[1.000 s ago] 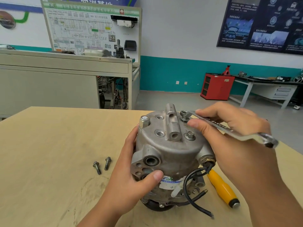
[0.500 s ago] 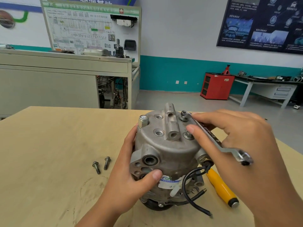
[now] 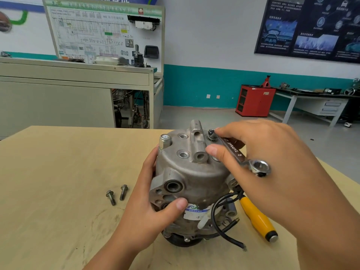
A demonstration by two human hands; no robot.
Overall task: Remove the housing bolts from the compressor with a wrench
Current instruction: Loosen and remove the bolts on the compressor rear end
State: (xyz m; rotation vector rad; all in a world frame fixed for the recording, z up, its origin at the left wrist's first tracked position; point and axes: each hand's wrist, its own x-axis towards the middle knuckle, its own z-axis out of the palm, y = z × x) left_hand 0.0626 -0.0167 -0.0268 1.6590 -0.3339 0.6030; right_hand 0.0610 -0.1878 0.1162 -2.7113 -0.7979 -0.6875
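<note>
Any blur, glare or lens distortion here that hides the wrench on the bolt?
Head view: even light, faint shadows; the compressor and wrench are sharp, with a glint on the wrench's ring end; text on the wiring board is soft and its edges lean from the wide lens; the right hand covers part of the wrench.

A vehicle-training workshop; a wiring-diagram teaching board [image 3: 103, 34] rises above a grey bench [image 3: 74, 75]; a red cabinet [image 3: 255, 100] stands beside a workbench [image 3: 303, 93]. A compressor [image 3: 194, 178] sits on the wooden table [image 3: 48, 182].
</note>
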